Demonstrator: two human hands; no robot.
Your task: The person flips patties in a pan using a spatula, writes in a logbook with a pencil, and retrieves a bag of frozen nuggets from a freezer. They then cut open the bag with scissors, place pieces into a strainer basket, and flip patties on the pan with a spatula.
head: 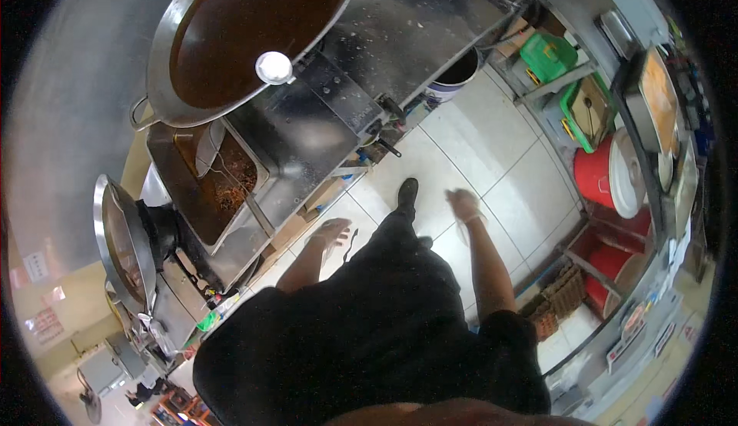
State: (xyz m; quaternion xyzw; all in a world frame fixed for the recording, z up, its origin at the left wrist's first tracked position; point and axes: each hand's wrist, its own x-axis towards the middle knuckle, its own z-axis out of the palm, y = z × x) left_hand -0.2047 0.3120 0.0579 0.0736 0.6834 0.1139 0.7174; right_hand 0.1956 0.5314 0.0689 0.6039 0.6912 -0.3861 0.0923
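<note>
My left hand (331, 233), in a clear plastic glove, hangs beside the steel counter's front edge with its fingers apart and nothing in it. My right hand (463, 205), also gloved, is over the tiled floor. Its fingers look curled and blurred, and whether they hold anything cannot be made out. Ahead on the stove stands a large wok (253, 34) of dark brown liquid, with a round metal ladle bowl (274, 68) at its near rim. A rectangular steel pan (199, 210) in the counter holds brown liquid, dark bits and a large metal scoop (210, 148).
A smaller pan (124, 241) sits on a burner at the left. Under the counter's far end is a bucket (455, 77). On the right, shelving holds green-lidded tubs (588, 111), a red bucket with a white lid (597, 172) and a food tray (657, 100). White tiles (513, 178) lie between.
</note>
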